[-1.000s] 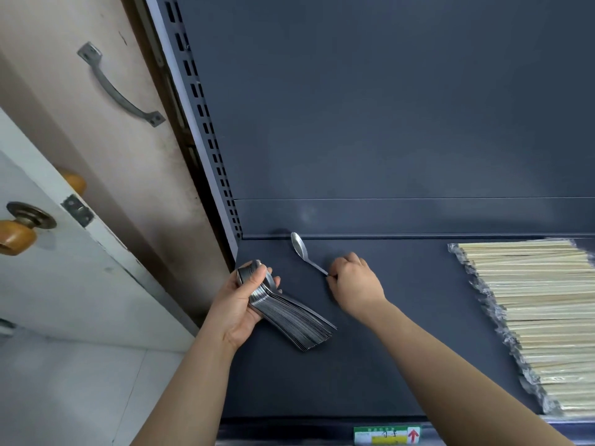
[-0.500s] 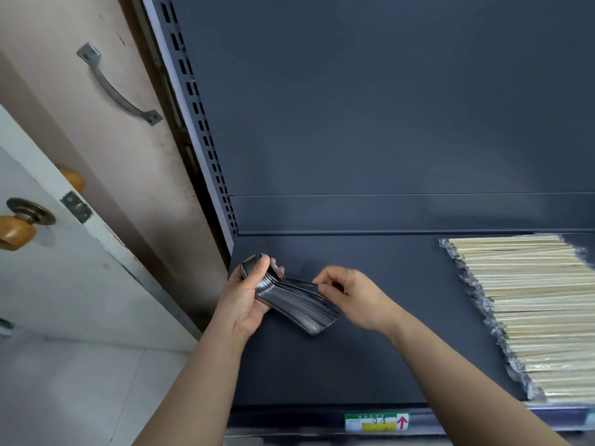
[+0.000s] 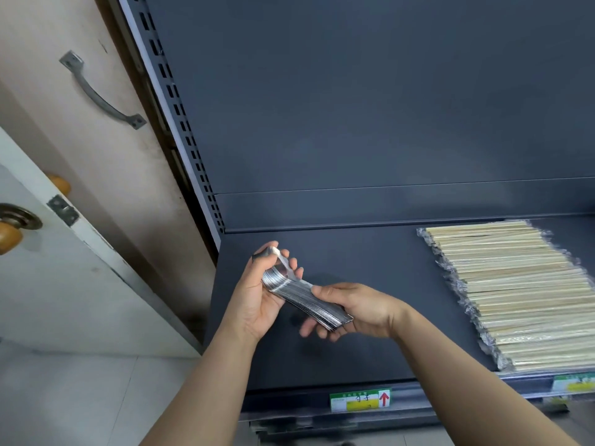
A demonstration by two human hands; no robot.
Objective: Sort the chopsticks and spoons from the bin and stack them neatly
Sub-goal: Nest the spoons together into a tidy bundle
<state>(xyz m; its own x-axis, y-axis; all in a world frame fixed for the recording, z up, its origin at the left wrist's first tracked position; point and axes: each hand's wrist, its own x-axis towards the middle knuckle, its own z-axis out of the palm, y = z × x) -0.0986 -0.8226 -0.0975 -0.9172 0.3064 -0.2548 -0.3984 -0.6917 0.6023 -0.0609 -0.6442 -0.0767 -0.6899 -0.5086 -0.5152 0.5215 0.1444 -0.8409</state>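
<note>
A nested stack of metal spoons is held between both hands just above the dark shelf. My left hand grips the bowl end, thumb over the top spoon. My right hand holds the handle end, thumb on top and fingers underneath. At the right of the shelf lie several wrapped wooden chopsticks in a flat, even pile.
The shelf's back panel rises behind. A perforated upright bounds the shelf at the left, with a door and handle beyond it. A green price label sits on the shelf's front edge.
My right hand picked a single spoon off the shelf and brought it to the stack. It now holds the stack's handle end, and both hands have lifted the stack slightly.
</note>
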